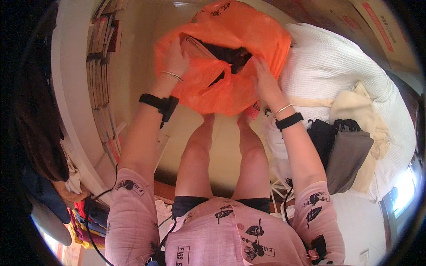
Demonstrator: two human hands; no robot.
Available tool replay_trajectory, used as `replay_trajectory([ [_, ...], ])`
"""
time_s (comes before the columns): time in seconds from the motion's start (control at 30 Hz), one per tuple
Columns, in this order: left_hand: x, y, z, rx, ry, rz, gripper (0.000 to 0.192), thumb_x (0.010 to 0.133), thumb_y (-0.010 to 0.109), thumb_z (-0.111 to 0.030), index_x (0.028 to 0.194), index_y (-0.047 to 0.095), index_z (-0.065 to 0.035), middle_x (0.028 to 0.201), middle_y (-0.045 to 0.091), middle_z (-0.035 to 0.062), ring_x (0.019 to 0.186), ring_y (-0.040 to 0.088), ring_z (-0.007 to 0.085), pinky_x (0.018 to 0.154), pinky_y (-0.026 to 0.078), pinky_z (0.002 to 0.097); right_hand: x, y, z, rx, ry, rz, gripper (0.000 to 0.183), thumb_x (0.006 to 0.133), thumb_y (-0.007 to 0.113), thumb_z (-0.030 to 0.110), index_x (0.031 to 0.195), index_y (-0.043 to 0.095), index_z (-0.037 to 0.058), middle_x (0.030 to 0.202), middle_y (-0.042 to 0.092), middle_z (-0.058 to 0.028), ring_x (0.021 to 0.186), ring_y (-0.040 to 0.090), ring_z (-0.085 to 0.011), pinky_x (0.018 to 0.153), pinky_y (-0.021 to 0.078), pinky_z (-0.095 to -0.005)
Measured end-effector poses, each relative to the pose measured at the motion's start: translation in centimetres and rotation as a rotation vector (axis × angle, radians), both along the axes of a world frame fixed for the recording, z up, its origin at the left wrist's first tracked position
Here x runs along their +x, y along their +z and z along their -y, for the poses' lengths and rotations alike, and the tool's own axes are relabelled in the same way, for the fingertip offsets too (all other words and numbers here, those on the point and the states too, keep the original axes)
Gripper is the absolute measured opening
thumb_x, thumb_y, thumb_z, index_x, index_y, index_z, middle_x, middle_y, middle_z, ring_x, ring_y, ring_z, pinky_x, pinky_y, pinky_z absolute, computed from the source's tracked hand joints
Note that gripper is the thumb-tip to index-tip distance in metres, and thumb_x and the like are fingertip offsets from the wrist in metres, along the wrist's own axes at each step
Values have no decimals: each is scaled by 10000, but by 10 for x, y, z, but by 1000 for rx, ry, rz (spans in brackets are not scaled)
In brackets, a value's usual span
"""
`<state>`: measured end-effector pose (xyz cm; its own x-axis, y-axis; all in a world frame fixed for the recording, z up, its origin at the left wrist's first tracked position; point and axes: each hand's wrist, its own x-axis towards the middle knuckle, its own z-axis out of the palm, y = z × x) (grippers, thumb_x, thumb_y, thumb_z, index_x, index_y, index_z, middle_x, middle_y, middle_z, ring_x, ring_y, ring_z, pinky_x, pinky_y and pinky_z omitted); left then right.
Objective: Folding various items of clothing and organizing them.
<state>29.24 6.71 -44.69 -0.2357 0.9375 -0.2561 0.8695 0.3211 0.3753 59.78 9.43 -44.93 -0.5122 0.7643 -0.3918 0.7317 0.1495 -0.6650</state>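
A large orange plastic bag [246, 26] stands in front of my legs, its mouth facing up and partly spread. Inside it lie dark, folded cloth-like items [233, 58]; their exact kind is hard to make out. My left hand [177, 61] grips the left edge of the mouth, next to a folded layer that looks orange through the film. On the opposite side, my right hand [266, 78] holds the bag near the right edge of the opening, slightly blurred. Below the mouth, a smaller gap in the plastic [218, 79] shows something dark.
At left, a shelf holds rows of books [99, 83], with clothes [43, 133] beyond it. A white waffle-textured cover [332, 56] bulges at right, bearing a cream garment [352, 103], black cloth [319, 136] and a folded grey-brown cloth [349, 156]. A cardboard box [382, 30] stands behind. Black cables [87, 219] hang beside my arms.
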Motion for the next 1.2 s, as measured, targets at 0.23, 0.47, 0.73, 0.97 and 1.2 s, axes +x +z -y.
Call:
replay_trajectory([
  [0.23, -10, 18, -18, 113, 88, 56, 508, 810, 603, -94, 1254, 417, 70, 1151, 543, 298, 1093, 518, 446, 903, 450, 473, -28, 47, -76, 448, 35, 108, 484, 837, 491, 8, 1319, 464, 47, 1424, 326, -267, 1224, 456, -392, 961, 427, -462],
  [0.47, -13, 0, 11, 151, 106, 14, 552, 798, 646, -110, 1289, 435, 32, 1270, 507, 273, 1213, 466, 412, 1012, 405, 437, -53, 76, -48, 454, 192, -96, 299, 791, 491, 12, 1079, 568, -1, 1153, 561, -190, 1110, 526, -358, 911, 449, -448],
  [0.73, -5, 0, 16, -101, -168, 51, 494, 881, 526, -134, 1314, 361, 38, 875, 609, 294, 805, 607, 451, 696, 499, 536, -98, -46, 8, 355, -1, -269, 296, 852, 424, -11, 1107, 575, -11, 1124, 587, -185, 1023, 572, -379, 859, 481, -436],
  [0.97, -10, -10, 51, -279, -227, -78, 207, 910, 484, -151, 957, 596, 17, 735, 626, 246, 700, 633, 412, 627, 519, 501, -109, -124, 49, -788, 19, -330, 234, 943, 448, 130, 1078, 548, -33, 975, 653, -179, 802, 656, -311, 729, 543, -406],
  [1.2, -8, -3, 40, -473, -356, -197, 327, 935, 449, -265, 898, 658, -16, 823, 660, 217, 737, 656, 372, 660, 536, 474, -96, -169, 51, -578, -229, 69, 247, 923, 536, 154, 1097, 554, -19, 1037, 652, -147, 830, 647, -268, 755, 527, -390],
])
